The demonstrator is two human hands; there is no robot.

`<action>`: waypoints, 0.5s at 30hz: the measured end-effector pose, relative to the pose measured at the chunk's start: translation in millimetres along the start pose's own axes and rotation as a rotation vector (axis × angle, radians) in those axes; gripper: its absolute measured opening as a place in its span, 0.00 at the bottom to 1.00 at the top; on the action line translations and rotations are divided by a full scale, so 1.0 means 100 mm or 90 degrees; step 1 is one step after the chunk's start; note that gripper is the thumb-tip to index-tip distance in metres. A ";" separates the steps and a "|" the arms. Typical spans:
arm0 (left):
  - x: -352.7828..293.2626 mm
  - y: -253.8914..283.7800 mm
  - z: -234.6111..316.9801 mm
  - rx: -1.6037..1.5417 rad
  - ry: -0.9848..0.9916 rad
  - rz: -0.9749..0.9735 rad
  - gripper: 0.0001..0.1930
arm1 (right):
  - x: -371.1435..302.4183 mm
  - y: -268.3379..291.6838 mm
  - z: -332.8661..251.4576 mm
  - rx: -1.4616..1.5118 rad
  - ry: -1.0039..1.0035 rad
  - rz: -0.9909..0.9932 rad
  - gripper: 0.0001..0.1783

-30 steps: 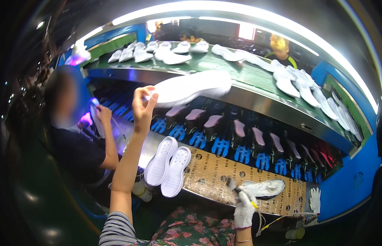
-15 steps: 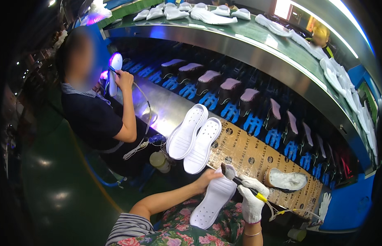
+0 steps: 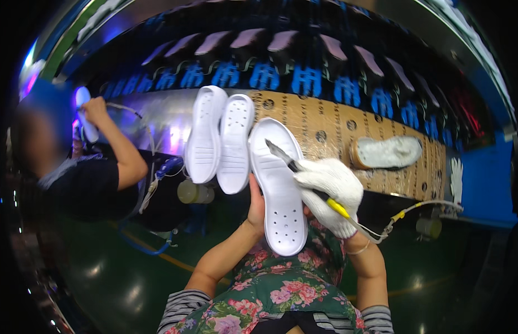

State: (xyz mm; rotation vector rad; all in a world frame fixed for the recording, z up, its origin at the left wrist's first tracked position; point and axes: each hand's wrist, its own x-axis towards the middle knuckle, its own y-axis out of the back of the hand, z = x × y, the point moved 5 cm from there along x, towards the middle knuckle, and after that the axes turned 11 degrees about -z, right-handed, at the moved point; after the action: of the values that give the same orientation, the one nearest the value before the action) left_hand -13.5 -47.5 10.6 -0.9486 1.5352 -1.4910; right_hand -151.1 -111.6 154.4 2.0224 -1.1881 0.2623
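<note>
My bare left hand (image 3: 257, 207) grips a white shoe sole (image 3: 277, 186) from its left side and underneath. The sole's inner face is turned up, its holed end toward me. In a white knitted glove, my right hand (image 3: 329, 192) is closed around a brush (image 3: 281, 151) with a dark handle, a yellow part and a thin hose behind. The dark bristles lie over the sole's far half; whether they touch is hard to tell. Left of this sole, two more white soles (image 3: 205, 139) lie side by side on the bench.
A patterned brown cardboard sheet (image 3: 326, 125) covers the bench. On it rests a whitish pad in a brown rim (image 3: 390, 152). Blue-clamped shoe lasts (image 3: 264, 76) line the rack behind. At left, a co-worker's arm (image 3: 122, 145) holds another sole. A jar (image 3: 192, 192) hangs below the bench edge.
The view has swung right and down. The held sole has been raised and turned more upright; my left hand now supports its side. The brush has moved from the sole's far end onto its inner face.
</note>
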 end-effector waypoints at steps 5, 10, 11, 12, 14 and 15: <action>0.09 0.04 -0.13 0.113 -0.039 -0.174 0.54 | 0.10 -0.03 0.10 -0.186 0.108 0.009 0.22; -0.01 0.08 -0.09 0.489 0.005 0.103 0.55 | 0.03 -0.23 -0.10 -0.178 0.133 -0.096 0.21; -0.05 0.12 -0.05 0.534 0.010 0.100 0.55 | -0.02 -0.24 -0.11 -0.106 0.128 -0.089 0.19; -0.02 0.07 -0.05 0.506 0.000 0.052 0.56 | -0.04 -0.25 -0.10 -0.037 0.131 -0.078 0.17; 0.06 -0.02 -0.03 0.444 -0.019 -0.045 0.56 | -0.01 -0.17 0.03 0.063 0.089 -0.046 0.19; 0.08 -0.01 -0.07 0.315 -0.009 -0.210 0.56 | 0.00 -0.11 0.09 0.013 0.073 -0.002 0.18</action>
State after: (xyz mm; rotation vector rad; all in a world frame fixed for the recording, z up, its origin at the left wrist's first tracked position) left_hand -22.8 -51.9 11.5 -0.9326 0.9516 -1.9694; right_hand -143.8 -114.9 143.2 1.9994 -1.1157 0.3853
